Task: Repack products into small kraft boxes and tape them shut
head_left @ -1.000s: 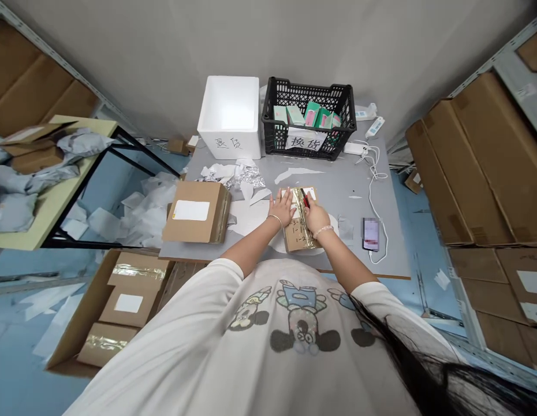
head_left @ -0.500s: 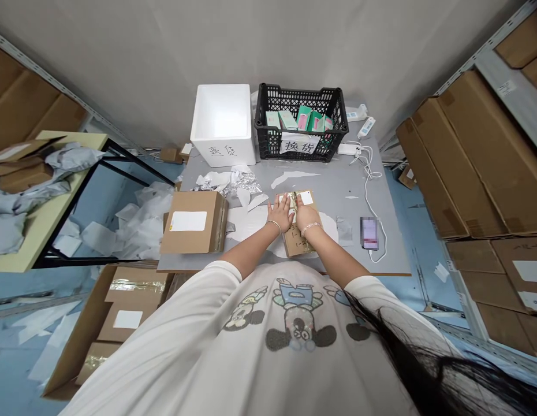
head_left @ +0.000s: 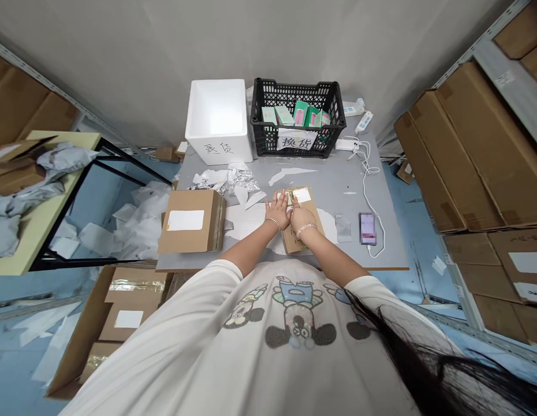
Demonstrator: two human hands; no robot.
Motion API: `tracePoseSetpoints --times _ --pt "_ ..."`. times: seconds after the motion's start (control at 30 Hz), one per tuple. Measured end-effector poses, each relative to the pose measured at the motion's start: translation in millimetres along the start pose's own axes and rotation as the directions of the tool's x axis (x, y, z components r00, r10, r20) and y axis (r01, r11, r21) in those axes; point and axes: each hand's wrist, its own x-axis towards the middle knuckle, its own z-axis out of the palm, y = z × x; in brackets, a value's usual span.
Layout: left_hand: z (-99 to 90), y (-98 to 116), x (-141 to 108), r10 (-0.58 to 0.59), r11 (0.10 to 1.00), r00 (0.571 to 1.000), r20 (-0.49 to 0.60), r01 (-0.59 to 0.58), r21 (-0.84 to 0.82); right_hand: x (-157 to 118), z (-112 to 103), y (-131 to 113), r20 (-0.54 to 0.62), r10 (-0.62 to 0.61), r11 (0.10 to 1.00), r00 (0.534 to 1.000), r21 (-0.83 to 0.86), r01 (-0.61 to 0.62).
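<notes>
A small cardboard box (head_left: 312,211) lies on the grey table, with clear tape, a white label and dark handwriting on its top. My left hand (head_left: 277,210) rests flat over the box's left edge, fingers spread. My right hand (head_left: 302,219) is closed on top of the box beside it, one finger reaching forward along the taped strip. Whatever its curled fingers hold, if anything, is hidden. White paper (head_left: 242,222) lies under and around the box. To the left stands a larger cardboard box (head_left: 188,222) with a white label.
Behind are a white foam box (head_left: 219,144) and a black crate (head_left: 297,147) holding green and pink packets. Paper scraps (head_left: 225,180) lie nearer. A phone (head_left: 368,229) with a charging cable is at the right. Shelves of cartons (head_left: 480,156) stand right, a side table (head_left: 47,219) left.
My right hand has shifted slightly left and back along the tape, now covering more of the writing. My left hand stays flat on the box. The whole view has tilted a little.
</notes>
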Motion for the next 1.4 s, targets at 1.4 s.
tracePoseSetpoints --times 1.4 --pt "0.7 1 0 -0.040 0.999 0.999 -0.006 0.040 -0.032 10 2 -10 -0.035 0.026 1.000 0.999 0.004 -0.026"
